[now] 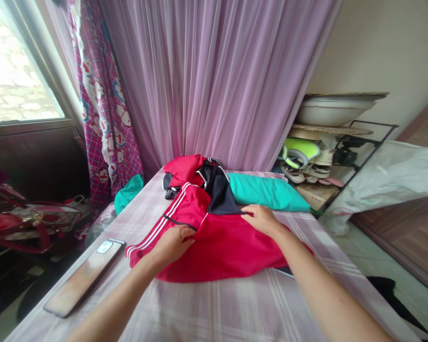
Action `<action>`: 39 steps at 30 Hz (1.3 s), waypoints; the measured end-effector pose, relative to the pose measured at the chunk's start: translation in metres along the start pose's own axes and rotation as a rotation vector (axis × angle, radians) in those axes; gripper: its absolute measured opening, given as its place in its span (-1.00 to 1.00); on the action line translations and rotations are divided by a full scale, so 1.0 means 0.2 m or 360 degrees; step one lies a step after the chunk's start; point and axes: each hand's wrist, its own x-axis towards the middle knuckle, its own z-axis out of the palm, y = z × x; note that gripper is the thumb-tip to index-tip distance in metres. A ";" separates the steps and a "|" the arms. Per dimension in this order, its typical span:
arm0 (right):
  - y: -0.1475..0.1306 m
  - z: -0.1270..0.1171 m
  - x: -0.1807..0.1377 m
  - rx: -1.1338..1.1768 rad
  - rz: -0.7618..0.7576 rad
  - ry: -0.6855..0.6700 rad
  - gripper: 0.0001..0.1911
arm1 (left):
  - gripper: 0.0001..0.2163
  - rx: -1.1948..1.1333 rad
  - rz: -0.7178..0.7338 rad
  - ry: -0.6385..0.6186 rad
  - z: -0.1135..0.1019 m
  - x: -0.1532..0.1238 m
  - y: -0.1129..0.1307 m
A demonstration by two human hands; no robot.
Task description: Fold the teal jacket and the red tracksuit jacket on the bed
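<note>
Garment (217, 254) is lying long left-to-right, left hand (177, 241) touching its left part, right hand (262, 219) its far edge; whether either's pinching, I can't tell.

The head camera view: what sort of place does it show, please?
It is probably a room in a home: a cartoon-patterned curtain hangs beside a window, shoes sit on a rack, and a red garment lies on a checked cloth.
</note>
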 end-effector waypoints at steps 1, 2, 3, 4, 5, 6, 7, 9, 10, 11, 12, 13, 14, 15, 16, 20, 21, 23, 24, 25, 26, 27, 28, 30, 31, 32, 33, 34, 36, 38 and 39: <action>0.00 -0.05 -0.06 0.0099 -0.0119 -0.0056 -0.73 | -0.82 -0.0005 0.0097 -0.0089 -0.06 -0.05 0.01; 0.01 -0.10 -0.12 0.0201 -0.0275 -0.0216 -0.76 | -0.83 -0.0010 0.0200 -0.0227 -0.12 -0.09 0.02; 0.02 -0.16 -0.19 0.0279 -0.0383 -0.0417 -0.78 | -0.85 -0.0033 0.0274 -0.0396 -0.18 -0.13 0.02; 0.02 -0.20 -0.24 0.0322 -0.0449 -0.0628 -0.80 | -0.86 -0.0077 0.0311 -0.0577 -0.23 -0.16 0.03; 0.03 -0.24 -0.29 0.0354 -0.0497 -0.0839 -0.81 | -0.85 -0.0130 0.0311 -0.0716 -0.26 -0.17 0.03; 0.03 -0.27 -0.33 0.0382 -0.0493 -0.1021 -0.82 | -0.80 -0.0158 0.0282 -0.0757 -0.29 -0.17 0.03; 0.03 -0.28 -0.35 0.0413 -0.0447 -0.1162 -0.82 | -0.74 -0.0164 0.0241 -0.0719 -0.29 -0.15 0.03; 0.01 -0.28 -0.36 0.0501 -0.0261 -0.1306 -0.75 | -0.64 -0.0126 0.0139 -0.0463 -0.24 -0.07 0.05; -0.01 -0.27 -0.35 0.0542 -0.0156 -0.1313 -0.69 | -0.60 -0.0103 0.0084 -0.0340 -0.19 -0.02 0.07; -0.02 -0.25 -0.33 0.0558 -0.0076 -0.1283 -0.65 | -0.57 -0.0100 0.0024 -0.0251 -0.13 0.03 0.09; -0.03 -0.23 -0.31 0.0538 -0.0042 -0.1213 -0.64 | -0.51 -0.0087 -0.0035 -0.0195 -0.06 0.08 0.12; -0.03 -0.21 -0.29 0.0478 -0.0048 -0.1095 -0.64 | -0.46 -0.0054 -0.0073 -0.0138 0.01 0.13 0.15; -0.03 -0.19 -0.27 0.0381 -0.0069 -0.0940 -0.65 | -0.40 -0.0029 -0.0079 -0.0143 0.09 0.17 0.18; -0.01 -0.18 -0.25 0.0262 -0.0084 -0.0754 -0.66 | -0.36 -0.0014 -0.0102 -0.0160 0.15 0.20 0.22; 0.01 -0.16 -0.23 0.0144 -0.0082 -0.0563 -0.66 | -0.31 -0.0012 -0.0128 -0.0196 0.21 0.23 0.25; 0.20 -0.09 -0.16 -0.0056 0.0147 -0.0275 -0.52 | -0.52 -0.0007 -0.0212 -0.0148 0.30 0.29 0.34; 0.25 -0.07 -0.16 -0.0009 0.0209 -0.0345 -0.47 | -0.61 0.0003 -0.0193 -0.0142 0.28 0.28 0.34; 0.34 -0.06 -0.18 0.0164 0.0256 -0.0546 -0.45 | -0.72 0.0070 -0.0090 -0.0178 0.20 0.24 0.34; 0.37 -0.06 -0.20 0.0253 0.0242 -0.0623 -0.49 | -0.74 0.0137 -0.0003 -0.0207 0.15 0.21 0.33; 0.40 -0.06 -0.22 0.0320 0.0219 -0.0667 -0.53 | -0.76 0.0223 0.0076 -0.0266 0.08 0.16 0.32; 0.42 -0.07 -0.24 0.0358 0.0203 -0.0685 -0.57 | -0.76 0.0305 0.0135 -0.0332 0.01 0.10 0.31; 0.43 -0.09 -0.26 0.0367 0.0201 -0.0692 -0.60 | -0.75 0.0366 0.0214 -0.0439 -0.06 0.04 0.30; 0.44 -0.11 -0.28 0.0355 0.0212 -0.0695 -0.62 | -0.74 0.0398 0.0298 -0.0569 -0.13 -0.02 0.29; 0.45 -0.14 -0.30 0.0320 0.0253 -0.0744 -0.65 | -0.77 0.0410 0.0391 -0.0886 -0.24 -0.11 0.29; 0.44 -0.15 -0.30 0.0317 0.0270 -0.0768 -0.65 | -0.80 0.0408 0.0387 -0.0974 -0.27 -0.13 0.29; 0.43 -0.16 -0.30 0.0322 0.0286 -0.0774 -0.63 | -0.82 0.0407 0.0358 -0.1013 -0.29 -0.13 0.29; 0.41 -0.17 -0.29 0.0335 0.0292 -0.0756 -0.60 | -0.82 0.0409 0.0309 -0.0967 -0.29 -0.12 0.30; 0.38 -0.17 -0.29 0.0352 0.0281 -0.0732 -0.56 | -0.80 0.0409 0.0247 -0.0839 -0.27 -0.09 0.29; 0.32 -0.17 -0.28 0.0358 0.0219 -0.0718 -0.56 | -0.65 0.0386 0.0130 -0.0443 -0.17 0.01 0.28; 0.26 -0.17 -0.29 0.0290 0.0171 -0.0785 -0.66 | -0.37 0.0304 0.0071 -0.0182 -0.04 0.12 0.27; 0.25 -0.17 -0.29 0.0241 0.0167 -0.0827 -0.70 | -0.28 0.0254 0.0067 -0.0176 0.03 0.16 0.27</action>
